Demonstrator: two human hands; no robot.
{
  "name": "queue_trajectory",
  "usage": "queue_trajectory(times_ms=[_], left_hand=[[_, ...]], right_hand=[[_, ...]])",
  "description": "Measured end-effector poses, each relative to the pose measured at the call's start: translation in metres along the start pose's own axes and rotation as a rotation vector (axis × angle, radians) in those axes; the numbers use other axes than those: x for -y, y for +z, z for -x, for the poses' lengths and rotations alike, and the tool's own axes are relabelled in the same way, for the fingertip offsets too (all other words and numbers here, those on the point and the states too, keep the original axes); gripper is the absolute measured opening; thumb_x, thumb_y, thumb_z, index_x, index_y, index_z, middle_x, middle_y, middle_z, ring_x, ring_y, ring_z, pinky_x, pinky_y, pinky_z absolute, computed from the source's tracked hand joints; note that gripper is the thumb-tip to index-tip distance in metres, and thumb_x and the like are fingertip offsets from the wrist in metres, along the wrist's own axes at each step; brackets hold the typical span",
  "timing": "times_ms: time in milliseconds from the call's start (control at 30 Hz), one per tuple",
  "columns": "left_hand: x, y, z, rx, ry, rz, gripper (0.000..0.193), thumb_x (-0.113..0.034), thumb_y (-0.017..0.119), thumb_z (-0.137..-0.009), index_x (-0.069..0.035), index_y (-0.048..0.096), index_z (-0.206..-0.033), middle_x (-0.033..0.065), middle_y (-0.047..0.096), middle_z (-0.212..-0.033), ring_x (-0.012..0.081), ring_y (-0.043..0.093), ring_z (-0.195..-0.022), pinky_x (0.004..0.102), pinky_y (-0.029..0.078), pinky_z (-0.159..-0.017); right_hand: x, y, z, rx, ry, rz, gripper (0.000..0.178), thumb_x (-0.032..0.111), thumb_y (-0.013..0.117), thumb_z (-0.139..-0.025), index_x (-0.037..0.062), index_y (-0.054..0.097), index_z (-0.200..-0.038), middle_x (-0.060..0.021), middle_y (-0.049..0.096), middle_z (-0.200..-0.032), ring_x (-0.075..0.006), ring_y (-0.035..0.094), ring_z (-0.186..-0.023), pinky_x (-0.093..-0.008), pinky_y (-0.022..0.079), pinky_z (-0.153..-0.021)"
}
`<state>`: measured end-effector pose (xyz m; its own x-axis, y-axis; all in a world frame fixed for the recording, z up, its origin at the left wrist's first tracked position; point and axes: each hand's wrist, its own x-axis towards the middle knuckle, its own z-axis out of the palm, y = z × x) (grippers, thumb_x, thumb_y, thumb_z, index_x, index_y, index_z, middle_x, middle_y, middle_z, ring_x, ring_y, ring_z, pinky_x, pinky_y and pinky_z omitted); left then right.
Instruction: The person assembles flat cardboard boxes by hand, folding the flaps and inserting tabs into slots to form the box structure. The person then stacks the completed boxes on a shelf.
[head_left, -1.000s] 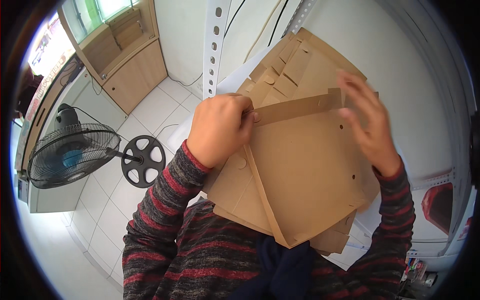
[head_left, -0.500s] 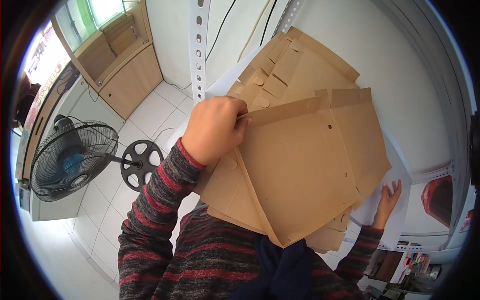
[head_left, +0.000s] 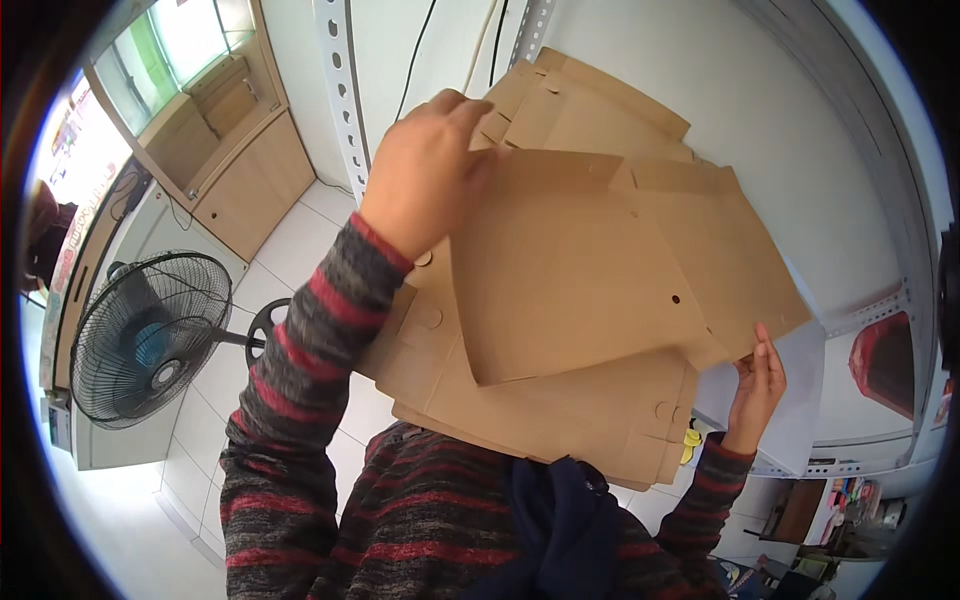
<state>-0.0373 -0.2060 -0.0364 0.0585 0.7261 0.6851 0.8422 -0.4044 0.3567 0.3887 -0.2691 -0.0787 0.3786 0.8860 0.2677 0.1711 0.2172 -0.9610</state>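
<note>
A brown cardboard box blank (head_left: 575, 270) with creased flaps and small punched holes lies at a slant over a stack of similar flat blanks (head_left: 540, 420). At its near right corner, my right hand (head_left: 758, 390) pinches the edge, fingers on top. My left hand (head_left: 425, 175) is at the blank's far left corner, thumb and forefinger apart, with the thumb blurred by motion. The forefinger stands clear of the blank; whether the thumb touches it, I cannot tell. Slots and rounded tabs show on the blanks beneath.
Left of me stands a black fan (head_left: 150, 340) on the tiled floor, near a wooden cabinet (head_left: 250, 160). A perforated white metal post (head_left: 345, 110) rises beyond the stack. A red object (head_left: 882, 365) sits at the right by a metal shelf rail.
My right hand has come up to the blank and taken its right corner. My left hand has moved away from me and loosened its grip. The blank has shifted and turned, its near edge lying flatter.
</note>
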Motion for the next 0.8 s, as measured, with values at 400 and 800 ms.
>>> queue_trajectory(times_ms=[400, 800], left_hand=[[-0.100, 0.006, 0.082, 0.558, 0.196, 0.215, 0.027, -0.008, 0.066, -0.076, -0.001, 0.065, -0.102, 0.0108, 0.066, -0.098, 0.0288, 0.065, -0.089, 0.0372, 0.052, -0.076], [-0.105, 0.008, 0.089, 0.500, 0.148, 0.330, 0.026, -0.003, 0.061, -0.072, -0.006, 0.073, -0.095, 0.0067, 0.067, -0.084, 0.0257, 0.066, -0.077, 0.0347, 0.054, -0.067]], right_hand=[[0.044, 0.019, 0.049, 0.374, -0.397, 0.818, 0.054, 0.002, 0.076, -0.066, 0.0081, 0.067, -0.119, -0.0079, 0.057, -0.097, -0.0178, 0.050, -0.079, -0.0284, 0.042, -0.067], [0.023, 0.038, 0.047, 0.386, -0.709, 0.807, 0.015, 0.002, 0.072, -0.071, 0.0083, 0.072, -0.086, -0.0041, 0.067, -0.090, -0.0222, 0.054, -0.067, -0.0338, 0.041, -0.063]])
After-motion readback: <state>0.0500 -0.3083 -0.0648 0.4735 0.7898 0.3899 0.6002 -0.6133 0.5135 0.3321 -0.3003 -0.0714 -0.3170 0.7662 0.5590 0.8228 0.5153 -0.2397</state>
